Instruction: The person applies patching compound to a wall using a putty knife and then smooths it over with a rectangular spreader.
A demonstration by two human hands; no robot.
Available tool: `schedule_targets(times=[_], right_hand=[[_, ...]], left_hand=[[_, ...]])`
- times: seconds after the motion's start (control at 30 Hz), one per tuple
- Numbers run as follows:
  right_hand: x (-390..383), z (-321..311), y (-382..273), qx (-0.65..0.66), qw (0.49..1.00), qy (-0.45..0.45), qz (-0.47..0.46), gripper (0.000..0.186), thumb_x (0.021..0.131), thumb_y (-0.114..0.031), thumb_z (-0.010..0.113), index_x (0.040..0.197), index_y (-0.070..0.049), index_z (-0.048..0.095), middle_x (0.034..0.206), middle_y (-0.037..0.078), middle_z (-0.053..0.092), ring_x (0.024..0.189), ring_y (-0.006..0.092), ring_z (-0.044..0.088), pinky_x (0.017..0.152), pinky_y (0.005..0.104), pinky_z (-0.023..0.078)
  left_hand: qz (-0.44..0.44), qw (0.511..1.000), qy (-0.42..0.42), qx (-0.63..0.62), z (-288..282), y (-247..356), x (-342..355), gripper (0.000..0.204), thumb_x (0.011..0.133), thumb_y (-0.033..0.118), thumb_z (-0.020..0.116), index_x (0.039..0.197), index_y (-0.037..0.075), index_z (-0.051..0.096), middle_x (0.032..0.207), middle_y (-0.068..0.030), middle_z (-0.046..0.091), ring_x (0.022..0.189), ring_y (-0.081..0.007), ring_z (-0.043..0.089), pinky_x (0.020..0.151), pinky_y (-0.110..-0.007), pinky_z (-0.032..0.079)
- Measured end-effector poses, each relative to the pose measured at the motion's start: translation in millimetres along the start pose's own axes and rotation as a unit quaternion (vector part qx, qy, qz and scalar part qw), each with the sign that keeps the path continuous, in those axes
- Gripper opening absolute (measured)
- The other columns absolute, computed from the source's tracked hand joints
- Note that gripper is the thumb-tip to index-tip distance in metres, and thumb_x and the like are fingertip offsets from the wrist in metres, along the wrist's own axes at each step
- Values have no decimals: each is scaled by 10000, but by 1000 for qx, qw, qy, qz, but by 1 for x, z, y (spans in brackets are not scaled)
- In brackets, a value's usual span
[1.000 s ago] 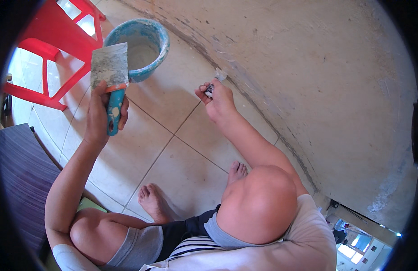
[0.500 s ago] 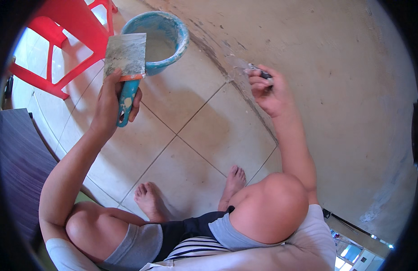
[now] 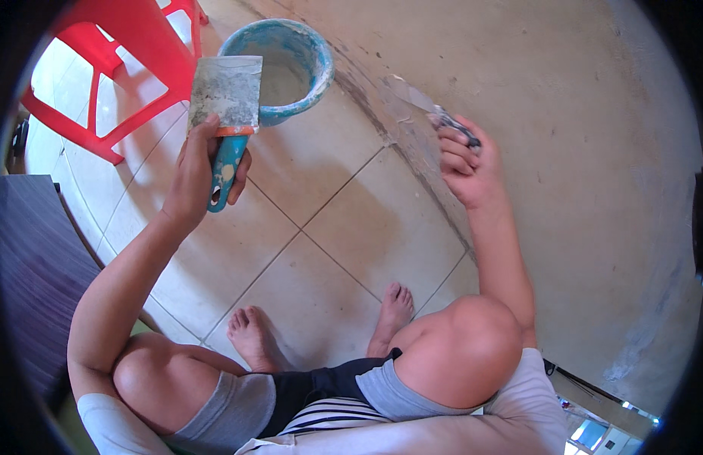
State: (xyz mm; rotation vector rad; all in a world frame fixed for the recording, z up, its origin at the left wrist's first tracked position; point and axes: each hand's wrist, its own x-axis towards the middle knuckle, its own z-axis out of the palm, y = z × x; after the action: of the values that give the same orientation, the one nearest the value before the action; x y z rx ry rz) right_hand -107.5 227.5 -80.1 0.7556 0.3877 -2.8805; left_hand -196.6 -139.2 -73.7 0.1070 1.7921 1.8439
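Observation:
My left hand (image 3: 203, 167) is closed round the blue handle of a wide putty knife (image 3: 228, 89), its broad flat blade pointing away from me and smeared with grey-white paste. Just beyond and to the right of that blade stands a round blue bucket (image 3: 326, 76) with pale paste inside and on its rim. In my right hand (image 3: 473, 167) is a smaller scraper (image 3: 412, 96) with a dark, paste-marked handle. Its thin blade lies at the low part of the beige wall (image 3: 564, 152), close above the joint with the floor; whether the edge touches is hard to make out.
A red plastic stool (image 3: 143, 68) stands at the far left, near the bucket. A dark, wood-grained panel (image 3: 36, 265) is at the left edge. Pale floor tiles (image 3: 321, 205) lie under my bare feet. A dark cable (image 3: 586, 385) runs along the wall's base at lower right.
My right hand with the scraper has shifted a little right and toward me, and the blade shows more clearly. My left hand, putty knife, bucket and stool appear slightly further right.

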Motion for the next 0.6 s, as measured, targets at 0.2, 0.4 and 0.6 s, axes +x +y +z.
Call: schedule_targets(times=[0.2, 0.4, 0.6], right_hand=[[-59, -5, -2, 14, 998, -66, -2, 369, 1012, -172, 433, 1232, 124, 432, 653, 4, 417, 377, 46, 307, 309, 209, 245], [-15, -7, 1, -41, 998, 12, 39, 373, 1011, -182, 442, 1216, 128, 461, 617, -8, 407, 362, 45, 298, 304, 207, 253], [-64, 7, -14, -63, 998, 7, 14, 358, 1016, -192, 422, 1177, 121, 489, 609, -13, 409, 362, 42, 308, 303, 202, 259]], left_hand=[[4, 1000, 20, -22, -1, -1, 1, 526, 1011, 474, 270, 969, 26, 542, 608, -85, 536, 391, -146, 474, 384, -260, 368], [1, 999, 4, -45, -1, 1, 3, 515, 1011, 468, 280, 975, 25, 539, 610, -92, 533, 395, -153, 478, 384, -263, 371], [31, 999, 0, -19, -8, 6, -2, 500, 1019, 441, 267, 954, 28, 540, 605, -90, 531, 397, -154, 483, 386, -264, 377]])
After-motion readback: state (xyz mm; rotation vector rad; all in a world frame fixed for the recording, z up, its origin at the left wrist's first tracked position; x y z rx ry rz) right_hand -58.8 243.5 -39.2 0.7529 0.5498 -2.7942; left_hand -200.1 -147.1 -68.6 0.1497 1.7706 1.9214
